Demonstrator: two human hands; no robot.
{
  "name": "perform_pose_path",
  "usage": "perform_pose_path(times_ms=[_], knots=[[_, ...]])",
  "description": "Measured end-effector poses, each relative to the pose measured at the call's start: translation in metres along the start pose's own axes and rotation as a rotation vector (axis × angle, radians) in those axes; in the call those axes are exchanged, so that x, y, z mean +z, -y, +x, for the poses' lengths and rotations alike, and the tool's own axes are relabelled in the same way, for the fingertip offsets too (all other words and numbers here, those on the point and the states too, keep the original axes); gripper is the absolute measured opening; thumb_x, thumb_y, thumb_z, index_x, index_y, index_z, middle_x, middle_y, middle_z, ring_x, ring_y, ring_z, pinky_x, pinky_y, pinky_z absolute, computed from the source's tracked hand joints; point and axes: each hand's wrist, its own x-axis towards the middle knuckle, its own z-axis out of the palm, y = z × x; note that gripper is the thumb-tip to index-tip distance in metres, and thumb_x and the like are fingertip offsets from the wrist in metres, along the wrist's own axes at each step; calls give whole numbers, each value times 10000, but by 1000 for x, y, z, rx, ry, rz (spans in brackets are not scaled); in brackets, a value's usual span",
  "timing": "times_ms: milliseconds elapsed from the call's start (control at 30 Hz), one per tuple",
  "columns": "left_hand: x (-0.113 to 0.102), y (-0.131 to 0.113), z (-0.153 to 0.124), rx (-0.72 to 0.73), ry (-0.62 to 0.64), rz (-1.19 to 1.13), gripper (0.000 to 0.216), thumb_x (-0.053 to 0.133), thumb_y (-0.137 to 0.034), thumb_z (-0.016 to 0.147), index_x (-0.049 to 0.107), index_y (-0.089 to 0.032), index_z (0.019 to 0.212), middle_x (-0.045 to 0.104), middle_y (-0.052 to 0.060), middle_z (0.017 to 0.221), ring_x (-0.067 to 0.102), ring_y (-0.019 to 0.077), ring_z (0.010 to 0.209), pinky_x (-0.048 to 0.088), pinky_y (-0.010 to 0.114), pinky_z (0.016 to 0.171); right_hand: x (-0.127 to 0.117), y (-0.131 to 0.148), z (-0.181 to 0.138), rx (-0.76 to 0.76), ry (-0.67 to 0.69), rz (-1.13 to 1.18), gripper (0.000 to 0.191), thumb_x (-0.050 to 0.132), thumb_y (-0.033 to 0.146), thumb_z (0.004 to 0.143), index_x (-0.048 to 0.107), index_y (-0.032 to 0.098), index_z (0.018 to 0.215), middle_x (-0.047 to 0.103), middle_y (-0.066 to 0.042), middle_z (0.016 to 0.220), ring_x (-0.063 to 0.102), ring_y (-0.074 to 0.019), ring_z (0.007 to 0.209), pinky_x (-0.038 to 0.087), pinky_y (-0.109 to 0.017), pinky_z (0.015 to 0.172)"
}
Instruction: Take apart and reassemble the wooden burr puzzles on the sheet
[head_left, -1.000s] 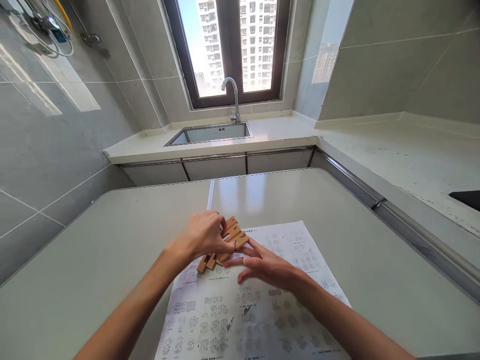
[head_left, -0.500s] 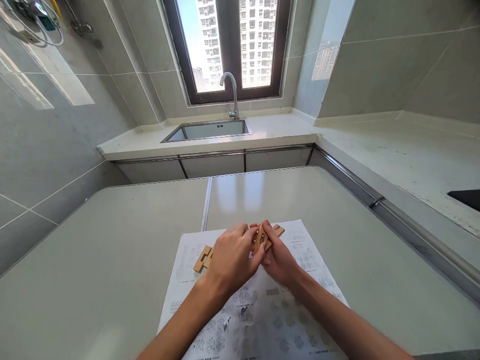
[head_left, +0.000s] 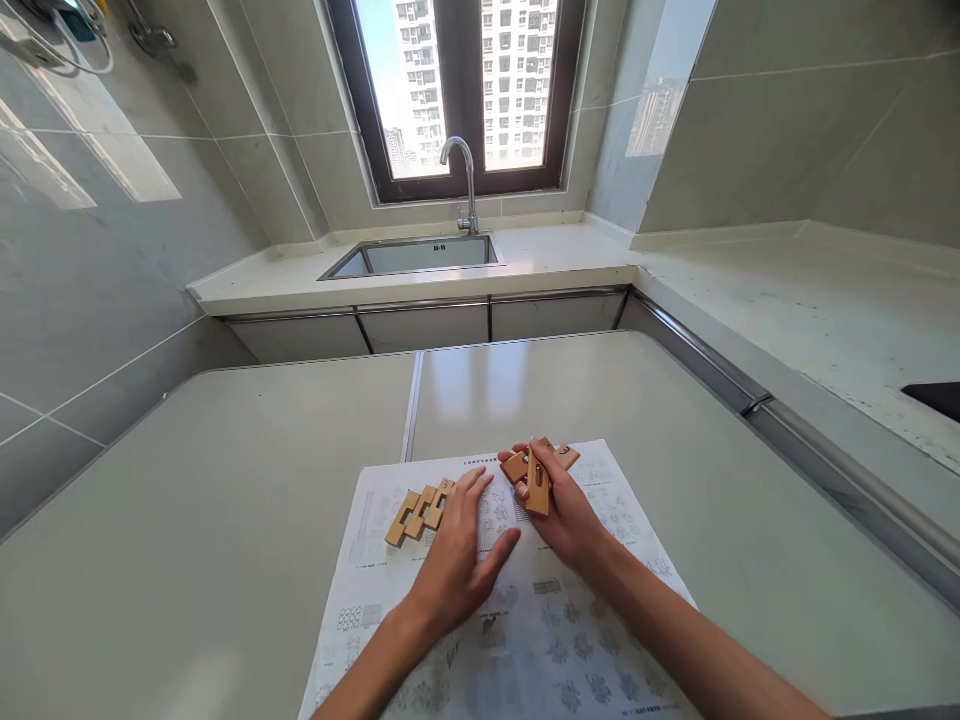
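Observation:
My right hand [head_left: 566,515] grips several notched wooden puzzle pieces [head_left: 538,482], crossed over one another and lifted above the paper. One piece stands nearly upright in front, with a slot in its upper part; others stick out to the left and right behind it. My left hand [head_left: 463,560] is apart from them, holding nothing, its thumb and fingers spread. Close beyond its fingers, a slanted row of notched wooden pieces [head_left: 418,512] lies on the printed paper sheet [head_left: 517,625]. The left fingers partly hide the row's right end.
The sheet lies on a pale glossy table [head_left: 225,480] with a seam [head_left: 413,405] running away from me. Past its far edge are a counter [head_left: 555,250], a sink [head_left: 420,257] and a tap [head_left: 469,185] below a window. Another counter [head_left: 840,310] runs along the right.
My left hand has let go of the wooden pieces and moved left and down, its fingers opening. The right hand keeps them, turned so one stands upright. More of the row on the paper shows.

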Motion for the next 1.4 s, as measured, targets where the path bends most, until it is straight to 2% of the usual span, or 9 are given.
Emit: perform_pose_path(times_ms=[167,333,400,567,767,933,1067,1300,1400], knots=[[-19,14,8,-100,-156,59,454,602,-400,1002,476,-256,1415,555,138,1479,507,335,1417,405,554,1192,4,1,-5,10,-18,-138,313,792,511,871,677,232,958,778,-49,1038,550,-117,548,493,-286,539],[-39,15,14,-141,-237,55,286,534,-398,1026,576,-227,1252,626,124,1328,578,308,1277,444,482,1110,10,2,-11,27,28,-276,374,773,560,887,646,231,1012,794,-53,1031,539,-104,528,465,-270,533],[-43,8,16,-145,-192,-8,255,484,-430,1051,625,-222,1088,680,92,1148,639,274,1094,497,406,971,11,-1,-13,12,71,-348,403,747,596,898,650,228,1029,795,-45,970,542,-108,522,456,-268,530],[-37,-9,26,-136,94,-222,517,366,-520,1080,631,-203,769,647,20,731,575,189,678,449,296,665,8,-12,-13,-48,167,-481,461,682,657,924,679,211,1038,664,21,599,599,-159,552,466,-274,559],[-32,-10,33,-167,144,-275,503,533,-545,1014,582,-194,656,546,-30,601,447,135,556,325,260,541,9,-9,-14,-124,206,-576,466,674,633,940,709,211,1133,646,22,641,570,-150,552,465,-288,584],[-33,1,34,-235,80,-500,431,544,-558,1015,655,-188,825,647,7,709,594,153,609,435,260,600,7,-7,-11,-147,167,-593,548,613,667,965,693,198,1239,634,15,610,582,-183,602,463,-311,628],[-34,13,36,-296,0,-643,418,532,-579,1013,649,-178,1013,687,31,837,623,138,572,471,248,545,4,-4,-7,-119,166,-529,466,705,611,930,719,231,1200,694,-16,800,592,-175,708,471,-306,688],[-33,19,35,-312,1,-750,361,543,-545,1020,568,-196,1109,690,32,884,644,138,585,473,247,537,1,-9,-7,-45,172,-493,367,764,557,905,745,240,1089,703,-30,903,598,-194,820,464,-317,756],[-32,15,33,-305,1,-727,341,526,-541,1028,568,-203,1050,618,-18,766,565,122,554,447,246,554,-2,-9,-6,-34,129,-496,388,764,578,895,754,251,1102,718,-40,950,607,-210,869,467,-315,758]])
